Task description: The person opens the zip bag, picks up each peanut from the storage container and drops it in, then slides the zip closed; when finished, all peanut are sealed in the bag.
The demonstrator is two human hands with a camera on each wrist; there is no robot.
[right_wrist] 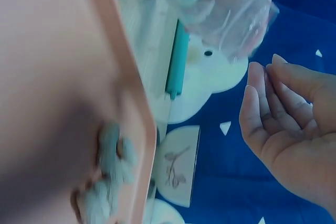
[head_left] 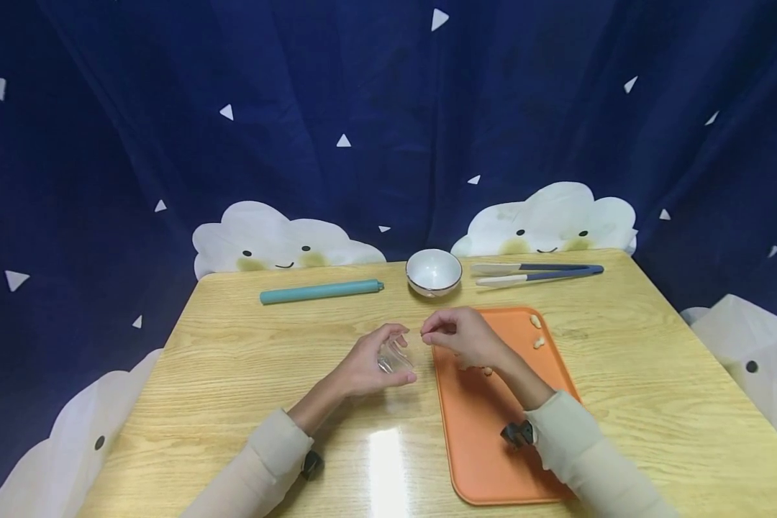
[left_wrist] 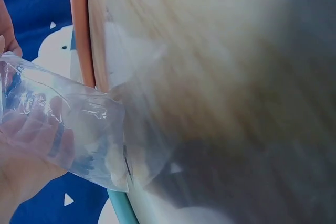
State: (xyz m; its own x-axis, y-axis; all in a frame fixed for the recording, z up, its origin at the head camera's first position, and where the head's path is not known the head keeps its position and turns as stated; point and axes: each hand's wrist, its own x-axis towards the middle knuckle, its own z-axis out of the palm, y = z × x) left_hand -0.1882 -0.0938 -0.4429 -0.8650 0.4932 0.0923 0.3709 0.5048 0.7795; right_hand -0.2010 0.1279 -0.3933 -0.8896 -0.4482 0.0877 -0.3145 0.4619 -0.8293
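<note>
My left hand (head_left: 365,368) holds a clear plastic bag (head_left: 393,355) above the table, with thumb and fingers curved round it. In the left wrist view the bag (left_wrist: 97,106) hangs across the hand (left_wrist: 26,174), and fingers show through the film. My right hand (head_left: 471,339) is just right of the bag, over the orange tray's upper left part. Its thumb and fingertips come together in the right wrist view, where the hand (right_wrist: 294,129) is apart from the bag (right_wrist: 231,19); nothing between them shows clearly. Peanuts (head_left: 539,342) lie on the tray (head_left: 492,460).
Behind the hands stands a white bowl (head_left: 434,270) with a dark rim. A teal stick-shaped item (head_left: 320,291) lies at the back left. Blue-and-white tongs (head_left: 544,275) lie at the back right. A dark blue curtain (head_left: 388,108) hangs behind the wooden table (head_left: 233,345).
</note>
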